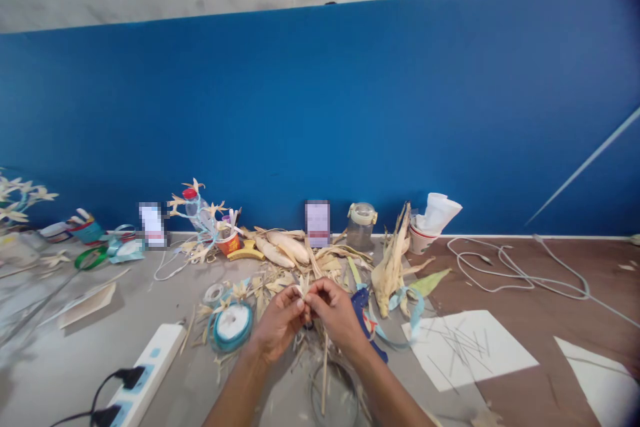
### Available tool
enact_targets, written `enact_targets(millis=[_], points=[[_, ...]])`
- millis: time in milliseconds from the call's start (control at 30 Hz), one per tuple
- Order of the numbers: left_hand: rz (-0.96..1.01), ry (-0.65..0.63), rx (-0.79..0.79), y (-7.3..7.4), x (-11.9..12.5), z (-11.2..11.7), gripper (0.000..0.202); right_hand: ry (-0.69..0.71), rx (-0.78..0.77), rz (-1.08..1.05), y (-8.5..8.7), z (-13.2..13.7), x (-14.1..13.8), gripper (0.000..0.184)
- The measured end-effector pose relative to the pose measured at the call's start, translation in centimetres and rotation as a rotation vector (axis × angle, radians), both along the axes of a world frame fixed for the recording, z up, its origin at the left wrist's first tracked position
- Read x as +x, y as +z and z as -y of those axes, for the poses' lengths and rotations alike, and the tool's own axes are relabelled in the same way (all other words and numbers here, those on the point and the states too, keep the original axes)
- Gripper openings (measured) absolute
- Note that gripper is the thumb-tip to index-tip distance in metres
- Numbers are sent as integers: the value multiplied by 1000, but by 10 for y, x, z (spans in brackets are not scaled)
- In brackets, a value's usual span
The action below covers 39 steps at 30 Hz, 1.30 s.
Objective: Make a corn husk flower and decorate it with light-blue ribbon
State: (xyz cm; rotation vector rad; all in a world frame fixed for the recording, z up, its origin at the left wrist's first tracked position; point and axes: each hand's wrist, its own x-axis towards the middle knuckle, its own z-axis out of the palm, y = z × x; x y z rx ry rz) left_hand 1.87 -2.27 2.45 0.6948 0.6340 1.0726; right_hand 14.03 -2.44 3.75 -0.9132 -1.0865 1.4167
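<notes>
My left hand (279, 321) and my right hand (336, 315) meet at the middle of the table, fingertips pinched together. Between them they grip a small pale corn husk piece (303, 287), its lower part hidden by the fingers. Behind the hands lie dried corn husks (287, 248) and scattered husk scraps. A teal ribbon spool (231, 325) sits left of my left hand. Close to my right wrist is a dark blue tool (361, 310), perhaps a glue gun, partly covered by the arm. A round clear object (334, 390) rests between my forearms.
A white power strip (155, 360) with black plugs is at front left. White paper (465, 350) with thin sticks lies right, near a coiled white cable (520, 277). Along the blue partition (320, 100) stand a lidded jar (361, 223), a paper cup (420, 240) and a decorated bottle (196, 213).
</notes>
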Motion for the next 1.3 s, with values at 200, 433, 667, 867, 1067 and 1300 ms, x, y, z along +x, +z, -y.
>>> enact_targets(millis=[200, 433, 667, 867, 1067, 1300], points=[[9, -20, -20, -2, -2, -4, 19, -180, 179, 308, -8, -1, 2, 8], [3, 43, -18, 1, -3, -3, 22, -311, 297, 631, -15, -2, 4, 19], [-56, 98, -7, 7, -1, -2, 23, -337, 253, 649, -17, -5, 6, 25], [-165, 124, 48, 3, -1, -1, 21, -159, 64, 314, -8, -5, 5, 21], [-302, 162, 128, -8, -1, -5, 20, -68, -52, 49, 2, -4, 4, 21], [-354, 179, 160, -10, -1, -5, 18, -106, -73, 80, -5, -6, 2, 22]])
